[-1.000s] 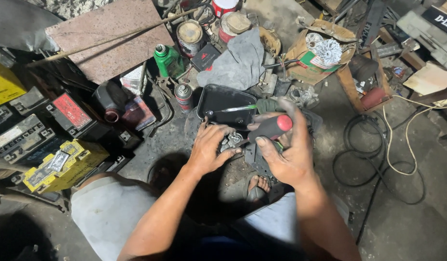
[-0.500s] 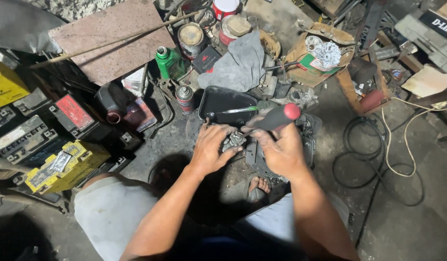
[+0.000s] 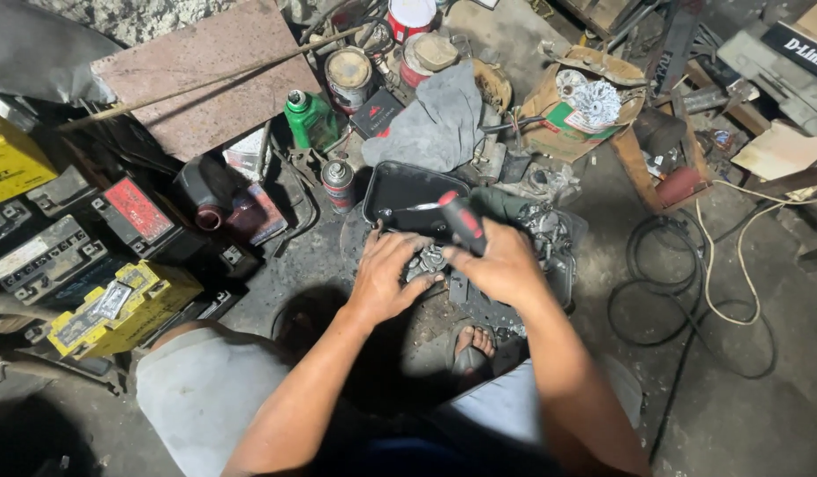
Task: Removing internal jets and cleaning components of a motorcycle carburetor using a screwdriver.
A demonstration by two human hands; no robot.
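My right hand (image 3: pixel 504 267) grips a screwdriver with a black and red handle (image 3: pixel 461 221); its shaft points left over a black metal tray (image 3: pixel 400 187). My left hand (image 3: pixel 386 278) presses down on a small greasy metal part (image 3: pixel 426 261) that lies on the floor between both hands. The part is mostly hidden by my fingers. My foot in a sandal (image 3: pixel 473 346) shows just below the hands.
Batteries (image 3: pixel 46 256) and a yellow box (image 3: pixel 117 305) crowd the left. A green bottle (image 3: pixel 307 115), a spray can (image 3: pixel 339 183), paint tins (image 3: pixel 349 75) and a grey rag (image 3: pixel 435 119) sit behind the tray. Coiled cable (image 3: pixel 691 283) lies on the right.
The screwdriver handle has swung from pointing right to pointing up and left, with its shaft now over the tray. My left hand stays on the metal part.
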